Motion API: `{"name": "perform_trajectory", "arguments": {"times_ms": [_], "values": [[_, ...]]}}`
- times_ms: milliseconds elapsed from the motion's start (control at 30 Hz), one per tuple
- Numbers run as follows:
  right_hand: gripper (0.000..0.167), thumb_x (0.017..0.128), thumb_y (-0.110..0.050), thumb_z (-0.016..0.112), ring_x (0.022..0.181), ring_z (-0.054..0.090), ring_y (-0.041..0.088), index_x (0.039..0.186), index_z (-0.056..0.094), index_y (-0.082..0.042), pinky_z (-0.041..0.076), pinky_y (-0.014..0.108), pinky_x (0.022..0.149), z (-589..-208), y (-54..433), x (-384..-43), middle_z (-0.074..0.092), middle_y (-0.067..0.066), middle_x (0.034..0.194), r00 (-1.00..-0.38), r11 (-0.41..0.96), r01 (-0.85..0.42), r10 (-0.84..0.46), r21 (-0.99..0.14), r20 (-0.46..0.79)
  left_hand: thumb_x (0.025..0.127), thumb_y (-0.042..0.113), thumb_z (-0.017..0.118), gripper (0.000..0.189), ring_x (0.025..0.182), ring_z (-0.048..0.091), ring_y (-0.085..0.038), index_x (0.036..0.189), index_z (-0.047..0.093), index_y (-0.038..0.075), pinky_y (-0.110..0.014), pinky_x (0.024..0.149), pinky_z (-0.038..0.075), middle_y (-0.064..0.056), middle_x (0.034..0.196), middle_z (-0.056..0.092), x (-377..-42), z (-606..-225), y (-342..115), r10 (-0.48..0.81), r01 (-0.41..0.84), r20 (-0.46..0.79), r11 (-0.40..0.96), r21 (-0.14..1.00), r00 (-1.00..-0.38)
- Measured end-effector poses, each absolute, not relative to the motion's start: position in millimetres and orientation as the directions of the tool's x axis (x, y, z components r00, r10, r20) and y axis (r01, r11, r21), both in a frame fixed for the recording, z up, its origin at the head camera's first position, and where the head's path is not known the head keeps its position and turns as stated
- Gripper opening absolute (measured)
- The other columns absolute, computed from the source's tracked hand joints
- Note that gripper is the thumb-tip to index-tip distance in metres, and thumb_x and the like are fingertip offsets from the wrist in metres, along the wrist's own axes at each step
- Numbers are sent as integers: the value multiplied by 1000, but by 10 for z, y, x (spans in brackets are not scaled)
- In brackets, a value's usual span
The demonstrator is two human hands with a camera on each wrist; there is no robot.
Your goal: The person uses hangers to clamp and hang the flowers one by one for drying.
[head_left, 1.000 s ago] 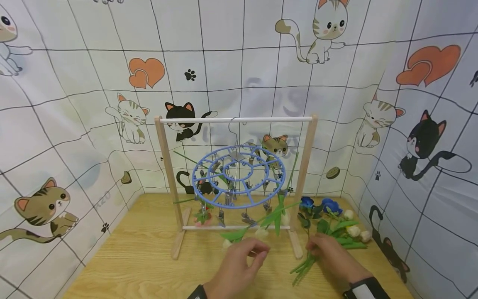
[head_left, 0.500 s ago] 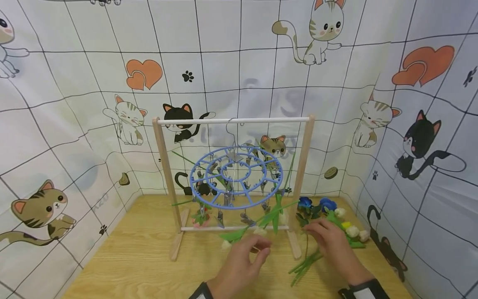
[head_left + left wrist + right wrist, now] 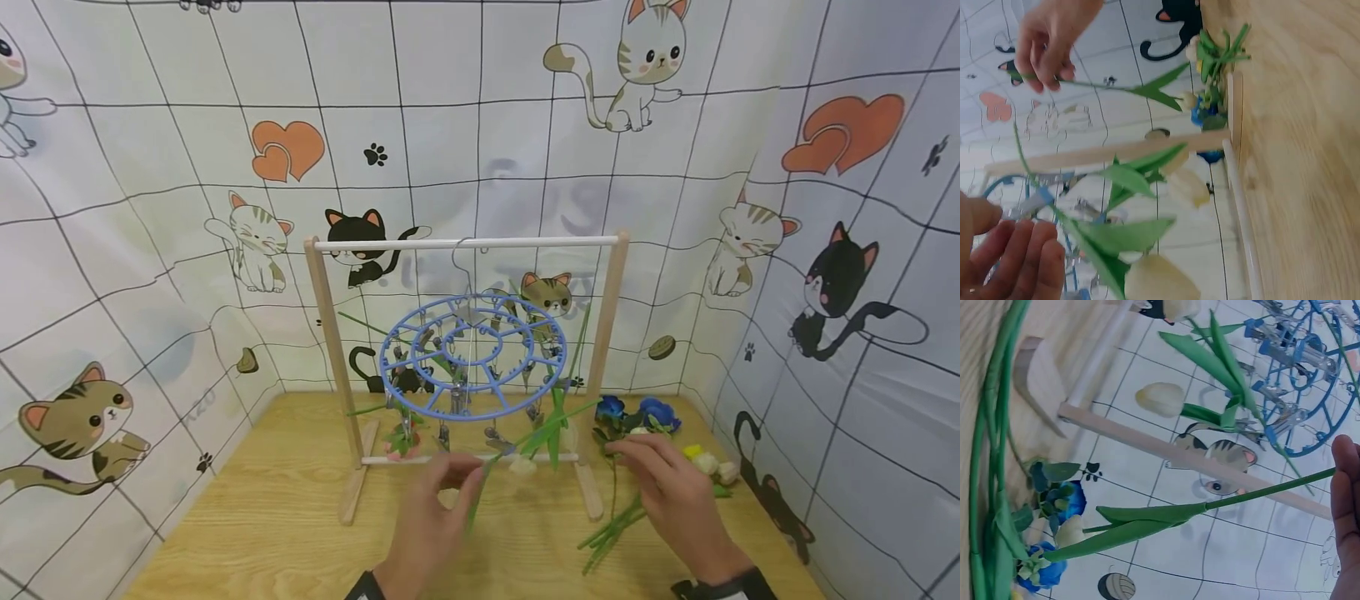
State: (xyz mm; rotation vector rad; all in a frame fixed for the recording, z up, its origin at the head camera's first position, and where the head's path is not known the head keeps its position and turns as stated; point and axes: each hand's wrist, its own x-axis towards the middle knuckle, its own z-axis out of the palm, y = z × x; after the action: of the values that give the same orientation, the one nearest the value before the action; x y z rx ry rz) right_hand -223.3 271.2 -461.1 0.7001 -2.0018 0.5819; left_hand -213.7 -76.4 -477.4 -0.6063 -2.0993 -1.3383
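My right hand [image 3: 667,483] pinches the stem of a white tulip [image 3: 1069,532], whose bloom hangs down with its green leaves above it. My left hand [image 3: 431,517] is half curled in front of a blue round clip hanger [image 3: 495,414], thumb and fingers apart. In the left wrist view, its fingertips [image 3: 1052,256] are close to a clip [image 3: 1038,201] that holds the stem of another white tulip [image 3: 1160,281]. Further tulips hang bloom-down from the hanger, among them a pale one [image 3: 1188,187].
The hanger hooks onto the white bar [image 3: 555,242] of a wooden rack [image 3: 611,325]. Several stems [image 3: 611,533] and blue roses [image 3: 656,412] lie on the table at the right. A pink flower [image 3: 401,442] hangs at the hanger's left. Cat-print cloth surrounds the table.
My right hand has risen from the flower pile with a tulip. My left hand has shifted left, near the tulip clipped at the hanger's front.
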Motion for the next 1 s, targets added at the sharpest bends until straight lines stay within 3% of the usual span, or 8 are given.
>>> {"name": "perform_trajectory", "arguments": {"times_ms": [167, 300, 500, 667, 733, 833, 1000], "values": [[46, 125, -39, 56, 92, 80, 12, 121, 87, -5, 60, 4, 89, -4497, 2632, -2199, 83, 8, 109, -286, 692, -717, -190, -79, 939, 105, 3, 86, 20, 94, 79, -8, 118, 76, 14, -25, 82, 70, 5, 106, 83, -2178, -4754, -914, -109, 550, 667, 477, 686, -737], [43, 121, -35, 65, 96, 80, -1, 118, 85, 3, 60, 5, 91, -4444, 2583, -2183, 84, 15, 104, -234, 614, -782, -126, -110, 964, 108, 9, 84, 20, 94, 79, -11, 125, 74, 11, -25, 80, 68, 4, 107, 82, -2189, -4764, -966, -168, 464, 592, 469, 751, -788], [43, 116, -32, 73, 100, 80, -7, 117, 82, 10, 63, 8, 93, -4403, 2500, -2122, 85, 18, 103, -247, 527, -830, -49, -185, 968, 111, 14, 82, 33, 109, 82, -19, 142, 74, 8, -29, 88, 71, 0, 122, 84, -2208, -4748, -977, -172, 438, 566, 468, 767, -806], [24, 112, -9, 76, 99, 80, -1, 119, 78, 14, 63, 11, 93, -4425, 2377, -2042, 85, 11, 112, -285, 456, -857, -31, -240, 958, 114, 15, 78, 38, 118, 83, -25, 150, 74, 4, -37, 98, 73, -6, 128, 86, -2234, -4688, -965, -111, 479, 596, 488, 730, -795], [16, 109, 4, 75, 100, 79, 3, 122, 75, 15, 64, 15, 93, -4462, 2320, -2011, 84, 8, 117, -314, 406, -872, -34, -274, 949, 116, 15, 74, 36, 118, 85, -28, 149, 75, 0, -40, 99, 73, -11, 131, 87, -2246, -4669, -954, -89, 494, 605, 491, 718, -791], [19, 104, 18, 72, 100, 79, 5, 123, 73, 16, 65, 19, 92, -4512, 2228, -1979, 82, 5, 121, -346, 323, -892, -38, -316, 938, 119, 14, 69, 33, 117, 86, -32, 146, 76, -4, -46, 98, 74, -16, 132, 87, -2260, -4637, -937, -73, 504, 612, 495, 708, -787], [17, 107, 20, 68, 98, 79, 8, 124, 69, 19, 67, 22, 90, -4581, 2061, -1951, 82, 5, 123, -360, 158, -924, -46, -349, 932, 120, 14, 67, 29, 116, 87, -32, 140, 80, -3, -48, 99, 73, -17, 131, 87, -2271, -4566, -920, -67, 506, 608, 486, 712, -791]]}}
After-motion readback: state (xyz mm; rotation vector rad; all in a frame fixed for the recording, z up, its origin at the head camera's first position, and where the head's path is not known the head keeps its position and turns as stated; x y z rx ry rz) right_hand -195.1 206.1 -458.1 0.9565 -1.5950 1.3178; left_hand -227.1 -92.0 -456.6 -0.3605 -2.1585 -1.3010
